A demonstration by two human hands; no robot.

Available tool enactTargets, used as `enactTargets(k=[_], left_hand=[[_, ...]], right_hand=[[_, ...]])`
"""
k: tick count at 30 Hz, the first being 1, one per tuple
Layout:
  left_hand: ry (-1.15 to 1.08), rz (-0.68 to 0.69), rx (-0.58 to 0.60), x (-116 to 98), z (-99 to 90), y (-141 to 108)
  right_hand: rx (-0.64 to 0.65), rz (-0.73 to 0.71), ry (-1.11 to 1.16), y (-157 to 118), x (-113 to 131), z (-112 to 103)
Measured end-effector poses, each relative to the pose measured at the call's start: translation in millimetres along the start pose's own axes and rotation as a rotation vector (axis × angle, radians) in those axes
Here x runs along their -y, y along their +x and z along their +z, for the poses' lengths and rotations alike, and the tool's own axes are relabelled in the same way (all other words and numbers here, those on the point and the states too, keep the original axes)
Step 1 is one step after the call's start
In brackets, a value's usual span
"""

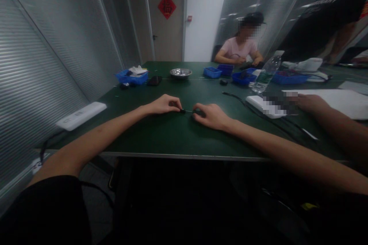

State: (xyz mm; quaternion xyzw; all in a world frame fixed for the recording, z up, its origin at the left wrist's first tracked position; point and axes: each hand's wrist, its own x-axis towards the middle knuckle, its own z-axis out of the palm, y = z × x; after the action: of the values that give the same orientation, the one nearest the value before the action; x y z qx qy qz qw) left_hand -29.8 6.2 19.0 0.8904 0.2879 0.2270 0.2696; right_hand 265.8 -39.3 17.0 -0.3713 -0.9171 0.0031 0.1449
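Observation:
Just above the green tabletop (161, 134), my left hand (166, 104) pinches a small black piece (183, 111) between thumb and fingertips. The piece is too small for me to tell its kind. A short, thin, pale line (188, 111) runs from it towards my right hand (212, 116). The fingers of that hand are curled inward with the fingertips close together, facing the left hand. Whatever they grip is hidden or too small to name. Only a narrow gap separates the two hands.
A metal bowl (180, 73), blue trays (212, 72) and a blue basket (132, 77) stand further back. White power strips (82, 115) lie left and right. A bottle (267, 72) and a black cable (238, 98) are at right. Another person's hand (310, 105) rests nearby.

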Motion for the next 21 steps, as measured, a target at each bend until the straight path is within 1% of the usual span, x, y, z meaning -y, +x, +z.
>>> enactTargets(k=[4, 8, 12, 21], left_hand=[[-0.001, 0.0, 0.002, 1.4, 1.0, 0.1], [-0.028, 0.014, -0.002, 2.0, 1.5, 0.1], [-0.041, 0.002, 0.01, 2.6, 2.0, -0.3], [-0.098, -0.01, -0.004, 7.2, 4.7, -0.6]], right_hand=[[0.005, 0.025, -0.007, 0.5, -0.4, -0.3], [0.011, 0.017, -0.002, 0.0, -0.3, -0.5], [0.018, 0.005, 0.0, -0.3, -1.2, 0.4], [0.024, -0.005, -0.006, -0.7, -1.3, 0.0]])
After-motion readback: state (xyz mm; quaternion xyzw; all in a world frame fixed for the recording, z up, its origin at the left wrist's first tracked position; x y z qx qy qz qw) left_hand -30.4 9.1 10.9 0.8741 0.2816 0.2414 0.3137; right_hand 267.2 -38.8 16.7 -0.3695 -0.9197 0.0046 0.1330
